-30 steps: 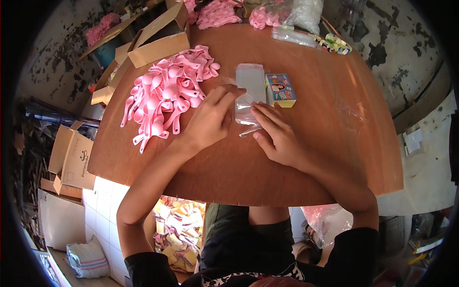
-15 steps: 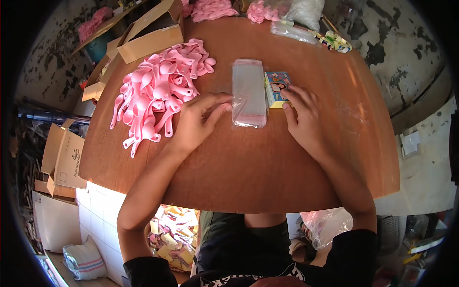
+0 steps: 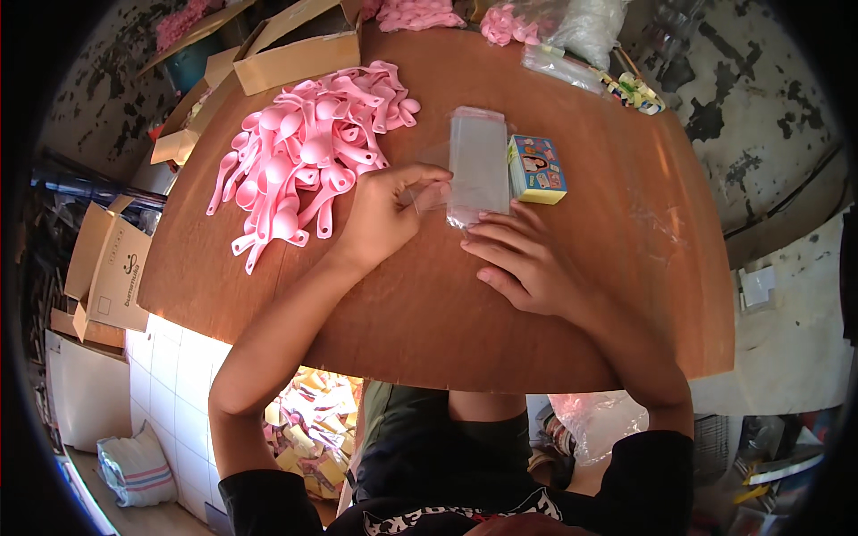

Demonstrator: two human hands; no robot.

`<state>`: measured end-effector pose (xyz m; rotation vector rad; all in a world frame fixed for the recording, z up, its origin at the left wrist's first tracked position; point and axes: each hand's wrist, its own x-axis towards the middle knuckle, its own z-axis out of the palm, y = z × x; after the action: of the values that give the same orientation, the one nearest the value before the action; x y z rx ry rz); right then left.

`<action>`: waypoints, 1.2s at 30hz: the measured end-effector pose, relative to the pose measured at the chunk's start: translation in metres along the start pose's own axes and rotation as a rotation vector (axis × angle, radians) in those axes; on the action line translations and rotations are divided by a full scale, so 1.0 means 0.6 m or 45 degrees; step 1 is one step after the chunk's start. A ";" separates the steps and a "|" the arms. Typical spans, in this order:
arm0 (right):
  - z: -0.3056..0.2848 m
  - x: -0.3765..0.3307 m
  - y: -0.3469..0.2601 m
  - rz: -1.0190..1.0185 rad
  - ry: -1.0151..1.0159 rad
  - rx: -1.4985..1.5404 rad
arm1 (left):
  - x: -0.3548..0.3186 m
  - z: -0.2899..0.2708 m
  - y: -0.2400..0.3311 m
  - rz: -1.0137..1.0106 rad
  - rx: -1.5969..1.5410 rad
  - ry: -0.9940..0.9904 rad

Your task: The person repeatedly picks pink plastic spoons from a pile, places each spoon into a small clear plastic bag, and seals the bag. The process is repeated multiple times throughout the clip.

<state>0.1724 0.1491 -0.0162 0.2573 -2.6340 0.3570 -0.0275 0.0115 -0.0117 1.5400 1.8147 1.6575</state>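
Note:
A stack of clear plastic bags lies in the middle of the brown table. My left hand is at its left side, thumb and fingers pinched on a single clear plastic bag, which is partly drawn away from the stack. My right hand rests by the stack's lower right corner, fingers apart and stretched out, holding nothing. Right of the stack lies a small block of printed cards, blue on top with yellow sides. A heap of pink plastic spoons covers the table to the left of my left hand.
An open cardboard box stands at the far left of the tabletop. More pink pieces, clear plastic packs and a yellow-and-green bundle lie along the far edge. Below the table's near edge are many packed pieces.
My right hand has moved from the card block toward me, to the stack's lower corner. My left hand has lifted a bag off to the left. The view has shifted slightly.

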 end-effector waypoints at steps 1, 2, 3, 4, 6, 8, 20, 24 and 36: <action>-0.003 0.000 0.000 -0.005 0.001 0.001 | 0.001 -0.003 -0.004 -0.068 -0.146 0.067; -0.011 0.001 -0.001 -0.001 0.133 -0.022 | 0.003 -0.002 -0.014 -0.081 -0.328 0.083; -0.017 0.000 0.000 0.004 0.265 -0.045 | 0.004 -0.004 -0.017 -0.079 -0.327 0.086; -0.018 -0.002 0.010 0.075 0.430 -0.033 | 0.004 -0.007 -0.020 -0.131 -0.364 0.117; -0.030 0.000 0.030 0.231 0.526 -0.105 | 0.005 -0.008 -0.015 -0.179 -0.407 0.145; -0.040 -0.009 0.052 0.393 0.621 -0.185 | 0.007 -0.007 0.000 -0.277 -0.560 0.148; -0.034 -0.027 0.089 0.477 0.555 -0.482 | 0.008 -0.015 -0.008 -0.384 -0.715 0.144; -0.046 -0.016 0.070 0.566 0.706 -0.229 | 0.005 -0.019 -0.004 -0.439 -0.701 0.099; -0.029 -0.022 0.019 0.426 1.036 0.658 | -0.007 -0.009 0.008 -0.474 -0.559 -0.351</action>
<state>0.1887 0.1665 -0.0102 -0.1547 -1.7376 1.0117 -0.0271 0.0043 -0.0079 1.0987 1.3747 1.4547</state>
